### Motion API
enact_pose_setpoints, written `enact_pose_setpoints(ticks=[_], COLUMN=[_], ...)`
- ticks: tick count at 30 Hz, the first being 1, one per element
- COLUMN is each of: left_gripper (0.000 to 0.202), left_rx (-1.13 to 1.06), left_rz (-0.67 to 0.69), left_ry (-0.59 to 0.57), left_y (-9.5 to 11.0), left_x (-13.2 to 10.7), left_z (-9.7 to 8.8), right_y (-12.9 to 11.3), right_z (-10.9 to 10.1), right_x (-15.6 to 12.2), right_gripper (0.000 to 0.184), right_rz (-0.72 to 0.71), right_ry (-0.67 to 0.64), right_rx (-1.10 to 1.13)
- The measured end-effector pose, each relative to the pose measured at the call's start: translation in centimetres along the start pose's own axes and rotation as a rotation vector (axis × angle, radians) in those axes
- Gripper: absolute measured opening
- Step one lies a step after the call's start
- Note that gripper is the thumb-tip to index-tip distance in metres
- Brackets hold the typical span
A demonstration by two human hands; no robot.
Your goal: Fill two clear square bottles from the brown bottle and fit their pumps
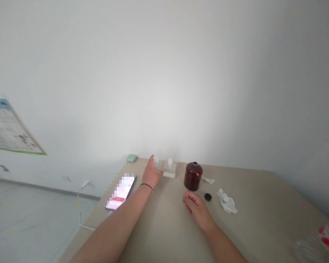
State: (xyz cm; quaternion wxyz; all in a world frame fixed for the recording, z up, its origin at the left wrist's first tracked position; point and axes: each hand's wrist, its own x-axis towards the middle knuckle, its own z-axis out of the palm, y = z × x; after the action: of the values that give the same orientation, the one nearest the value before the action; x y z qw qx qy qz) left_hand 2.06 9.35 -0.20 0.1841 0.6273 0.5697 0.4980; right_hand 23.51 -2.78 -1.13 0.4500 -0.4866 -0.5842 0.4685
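Note:
At the far side of the table, my left hand [151,174] has its fingers around a small clear bottle [158,166] with a white cap. A second clear, square bottle [169,169] with a white cap stands just right of it. My right hand [195,206] rests on the tabletop with its fingers curled in and nothing visible in them. Behind that hand stands a dark red-brown bottle [193,177] with an uncapped neck. A black screw cap [207,197] lies to the right of my right hand.
Crumpled white tissue [226,201] and a smaller piece [208,180] lie on the right. A lit phone [123,191] is left of my left forearm, with a green case [131,158] beyond. Clear plastic packaging [322,243] sits at the lower right. A wall [164,80] backs the table.

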Motion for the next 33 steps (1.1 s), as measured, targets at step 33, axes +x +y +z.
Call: enact_pose_setpoints(ticks=[33], left_gripper=[0.091], left_rx=[-0.461], left_rz=[0.297], left_ry=[-0.766], left_y=[3.9], left_x=[-10.8], left_z=[-3.5], right_y=[-1.8], right_z=[1.7], right_x=[-1.3], right_gripper=[0.029], right_rz=[-0.249], right_ry=[0.017], right_rx=[-0.096])
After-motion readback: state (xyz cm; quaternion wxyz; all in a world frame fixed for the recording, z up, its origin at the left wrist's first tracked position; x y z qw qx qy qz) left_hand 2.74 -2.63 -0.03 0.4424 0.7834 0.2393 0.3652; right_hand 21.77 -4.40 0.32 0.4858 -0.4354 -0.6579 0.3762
